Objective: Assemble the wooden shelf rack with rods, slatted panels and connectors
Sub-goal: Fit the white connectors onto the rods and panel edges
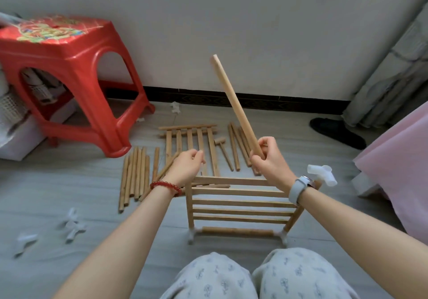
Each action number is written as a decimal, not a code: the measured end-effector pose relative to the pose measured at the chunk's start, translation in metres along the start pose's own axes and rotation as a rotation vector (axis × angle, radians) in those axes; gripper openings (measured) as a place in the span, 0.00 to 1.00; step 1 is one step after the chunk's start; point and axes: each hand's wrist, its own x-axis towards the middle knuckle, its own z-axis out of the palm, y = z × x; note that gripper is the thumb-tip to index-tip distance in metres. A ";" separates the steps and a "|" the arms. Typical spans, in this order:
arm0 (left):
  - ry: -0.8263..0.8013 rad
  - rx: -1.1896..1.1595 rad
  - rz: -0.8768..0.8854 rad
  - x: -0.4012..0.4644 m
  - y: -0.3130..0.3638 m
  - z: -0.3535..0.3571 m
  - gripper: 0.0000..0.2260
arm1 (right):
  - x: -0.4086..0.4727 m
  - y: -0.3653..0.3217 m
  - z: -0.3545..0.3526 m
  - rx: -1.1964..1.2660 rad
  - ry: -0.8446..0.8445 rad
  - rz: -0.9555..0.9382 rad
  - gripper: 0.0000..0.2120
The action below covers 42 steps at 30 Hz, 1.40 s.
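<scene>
My right hand [268, 157] grips the lower end of a long wooden rod [234, 104] that slants up and to the left over the floor. My left hand [187, 166] hovers at the top left post of the half-built rack [240, 203], fingers curled round a small pale connector that is mostly hidden. The rack stands in front of my knees, its slatted panel upright between two posts, with a bottom rod [238, 231] in white corner connectors [191, 237]. A white three-way connector [322, 174] caps the top right post.
On the floor beyond lie a second slatted panel [190, 136], a small wooden mallet [222, 147], a row of loose rods [134, 176] and more rods [236, 145]. Spare connectors [74, 227] lie at the left. A red stool [69, 67], pink bedding [398, 183] and a black slipper [335, 129] flank the space.
</scene>
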 end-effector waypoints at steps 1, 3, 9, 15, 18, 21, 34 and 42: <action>0.021 0.018 -0.003 0.001 0.001 0.004 0.15 | 0.001 -0.009 -0.004 0.064 -0.032 -0.001 0.12; 0.061 0.014 -0.021 -0.001 -0.003 0.010 0.15 | 0.002 -0.025 -0.010 0.099 -0.088 -0.004 0.10; 0.068 -0.134 -0.055 -0.011 -0.017 0.014 0.13 | 0.003 -0.041 -0.019 -0.577 -0.203 -0.118 0.06; 0.109 -0.098 -0.062 -0.010 -0.014 0.014 0.13 | -0.016 -0.025 -0.024 -1.237 -0.287 -0.345 0.11; 0.081 -0.113 -0.057 -0.009 -0.014 0.012 0.13 | -0.017 -0.013 -0.011 -1.180 -0.281 -0.349 0.12; 0.085 -0.144 -0.060 -0.010 -0.015 0.012 0.12 | -0.016 -0.001 -0.008 -1.162 -0.238 -0.372 0.12; 0.110 -0.243 -0.074 -0.005 -0.019 0.015 0.12 | 0.003 0.010 0.012 -1.077 -0.233 -0.512 0.15; 0.211 0.106 -0.003 -0.010 -0.009 0.016 0.11 | 0.003 0.002 -0.005 -0.997 -0.305 -0.413 0.19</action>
